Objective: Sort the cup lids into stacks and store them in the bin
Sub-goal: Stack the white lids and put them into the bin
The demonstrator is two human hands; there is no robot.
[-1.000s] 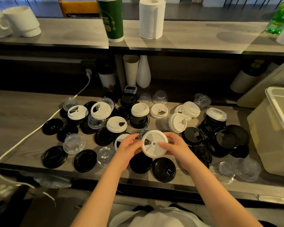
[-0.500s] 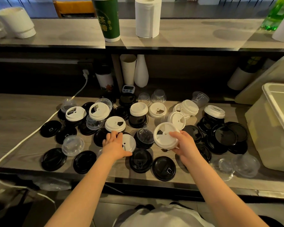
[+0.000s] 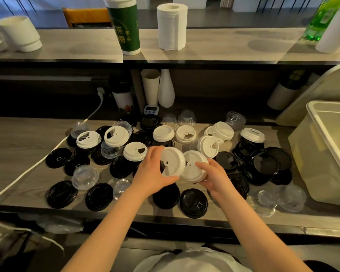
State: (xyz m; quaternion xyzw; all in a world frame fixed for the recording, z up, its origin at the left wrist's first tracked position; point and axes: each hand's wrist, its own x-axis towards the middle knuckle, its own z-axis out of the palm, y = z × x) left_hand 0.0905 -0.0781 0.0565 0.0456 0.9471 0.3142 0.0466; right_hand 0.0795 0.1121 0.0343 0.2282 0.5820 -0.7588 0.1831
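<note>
at the far left a white cable (image 3: 18, 179) trails across the counter (image 3: 18, 138), skirting the mess. next come loose black lids (image 3: 61, 194) lying flat with a clear dome lid (image 3: 85, 177) among them. other white lids (image 3: 134, 151) sit propped on the heap behind, and all of it is unsorted. your left hand (image 3: 151, 171) is raised just above the counter near the middle. its fingers are curled over the far edge of the left white lid (image 3: 173, 161), with the thumb under the near edge, and the lid is tilted toward you. your right hand (image 3: 216, 177) pinches the right white lid (image 3: 194, 167) by its rim in much the same way. the two lids overlap, the left one in front. i judge you hold them tilted and close together so you can line up the rims and nest one into the other, starting a white stack. past your right hand lies a black pile (image 3: 263, 163), then flat clear lids (image 3: 267, 199) near the counter's edge. the bin (image 3: 306, 160) stands open-topped at the far right, near enough to take finished stacks. no lids show in the part of it in view.
</note>
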